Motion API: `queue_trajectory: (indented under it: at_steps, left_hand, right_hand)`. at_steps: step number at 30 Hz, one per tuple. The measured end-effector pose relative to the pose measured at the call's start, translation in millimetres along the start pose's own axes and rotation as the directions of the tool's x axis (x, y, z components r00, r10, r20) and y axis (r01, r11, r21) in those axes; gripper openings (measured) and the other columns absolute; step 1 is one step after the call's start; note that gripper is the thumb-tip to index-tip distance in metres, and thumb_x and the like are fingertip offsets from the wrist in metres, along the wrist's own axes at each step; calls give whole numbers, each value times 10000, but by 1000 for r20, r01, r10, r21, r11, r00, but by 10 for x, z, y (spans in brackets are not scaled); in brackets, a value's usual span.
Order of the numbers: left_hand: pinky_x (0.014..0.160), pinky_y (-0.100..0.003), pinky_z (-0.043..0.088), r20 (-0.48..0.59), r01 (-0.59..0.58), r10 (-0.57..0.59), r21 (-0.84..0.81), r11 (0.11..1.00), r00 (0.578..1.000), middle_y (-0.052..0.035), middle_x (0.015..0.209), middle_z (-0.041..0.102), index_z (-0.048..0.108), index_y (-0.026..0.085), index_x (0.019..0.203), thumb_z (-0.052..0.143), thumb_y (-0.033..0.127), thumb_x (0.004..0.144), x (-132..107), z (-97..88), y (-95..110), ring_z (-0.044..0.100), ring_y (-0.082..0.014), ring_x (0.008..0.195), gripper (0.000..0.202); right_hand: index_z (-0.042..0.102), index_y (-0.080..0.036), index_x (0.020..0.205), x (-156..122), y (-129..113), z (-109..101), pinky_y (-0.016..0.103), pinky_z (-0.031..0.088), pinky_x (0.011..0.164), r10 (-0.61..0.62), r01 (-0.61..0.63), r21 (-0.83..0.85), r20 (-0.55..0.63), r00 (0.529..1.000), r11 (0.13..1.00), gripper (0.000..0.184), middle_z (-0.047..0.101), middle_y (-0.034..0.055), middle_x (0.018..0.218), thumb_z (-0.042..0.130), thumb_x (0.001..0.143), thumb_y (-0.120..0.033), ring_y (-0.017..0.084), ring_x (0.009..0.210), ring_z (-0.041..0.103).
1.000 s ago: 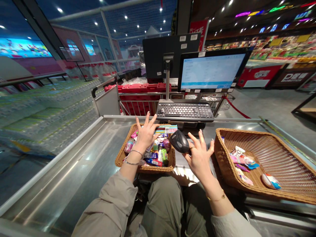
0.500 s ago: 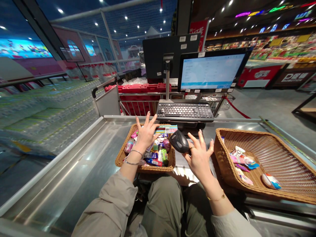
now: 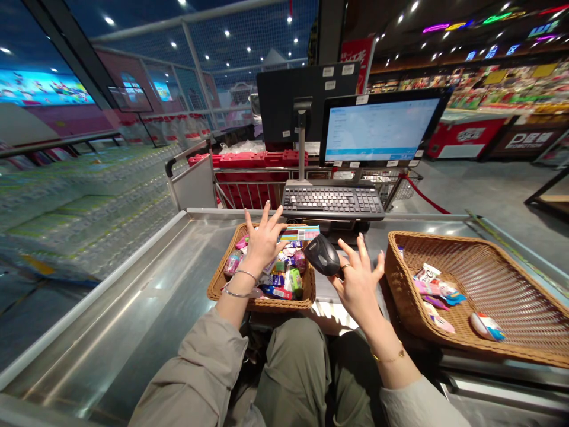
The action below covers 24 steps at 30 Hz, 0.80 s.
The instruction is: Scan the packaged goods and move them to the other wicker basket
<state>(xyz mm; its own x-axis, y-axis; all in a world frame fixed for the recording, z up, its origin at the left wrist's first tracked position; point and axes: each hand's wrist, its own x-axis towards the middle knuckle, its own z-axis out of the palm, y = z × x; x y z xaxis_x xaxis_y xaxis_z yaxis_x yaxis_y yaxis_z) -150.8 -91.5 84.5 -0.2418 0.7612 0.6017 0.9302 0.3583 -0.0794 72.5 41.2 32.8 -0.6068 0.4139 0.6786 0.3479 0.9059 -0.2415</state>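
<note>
My left hand (image 3: 262, 243) is open, its fingers spread above a brown woven basket (image 3: 216, 284) full of small packaged sweets and toys. Nothing shows in its grip. A black barcode scanner (image 3: 322, 255) is held at the thumb and ringed index finger of my right hand (image 3: 360, 281). The other fingers of that hand stand apart. The scanner's handle is mostly hidden. Its head is beside the right rim of the full basket, near a flat striped packet (image 3: 302, 232) with a barcode.
A larger wicker basket (image 3: 524, 296) on the right holds several wrapped sweets (image 3: 438, 290) and an egg-shaped item (image 3: 486, 326). Behind the metal counter (image 3: 146, 284) stand a keyboard (image 3: 333, 200) and a lit monitor (image 3: 377, 130). Stacked bottle packs (image 3: 89, 207) are at left.
</note>
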Motion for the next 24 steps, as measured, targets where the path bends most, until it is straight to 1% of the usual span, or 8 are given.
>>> queue_trajectory:
  at_steps: [6, 11, 20, 24]
  left_hand:
    - [1172, -780, -120, 10, 2, -2, -5, 1000, 1000, -93, 1609, 403, 666, 242, 1153, 758, 270, 833, 3, -10, 3, 176, -376, 1557, 333]
    - [1173, -788, -103, 9, 4, -4, -9, 1000, 1000, -84, 1609, 405, 666, 247, 1154, 750, 251, 833, 4, -26, 14, 181, -379, 1555, 332]
    - [1178, -786, -99, 15, 14, -14, -9, 1000, 1000, -73, 1611, 404, 666, 253, 1161, 754, 258, 826, 4, -12, 16, 162, -366, 1561, 346]
    - [1175, -794, -87, 14, 8, -8, -5, 1000, 1000, -80, 1613, 399, 666, 247, 1164, 746, 258, 837, 4, -7, 18, 169, -376, 1558, 337]
  right_hand:
    - [668, -207, 1169, 5, -8, -14, 740, 94, 1174, 2, -2, -3, -1, 1000, 1000, 310, 601, 111, 1446, 574, 875, -187, 354, 1531, 272]
    - [673, -204, 1148, 0, -10, -14, 745, 107, 1169, -4, 4, -9, -6, 1000, 1000, 287, 603, 120, 1439, 568, 881, -206, 358, 1531, 268]
    - [662, -208, 1134, 4, -15, -26, 739, 122, 1170, 3, -3, -2, -18, 1000, 1000, 292, 600, 105, 1445, 563, 860, -201, 360, 1525, 282]
    - [661, -210, 1154, 2, -5, -23, 737, 116, 1170, 0, 0, 1, -22, 1000, 1000, 301, 596, 102, 1452, 570, 867, -203, 367, 1522, 288]
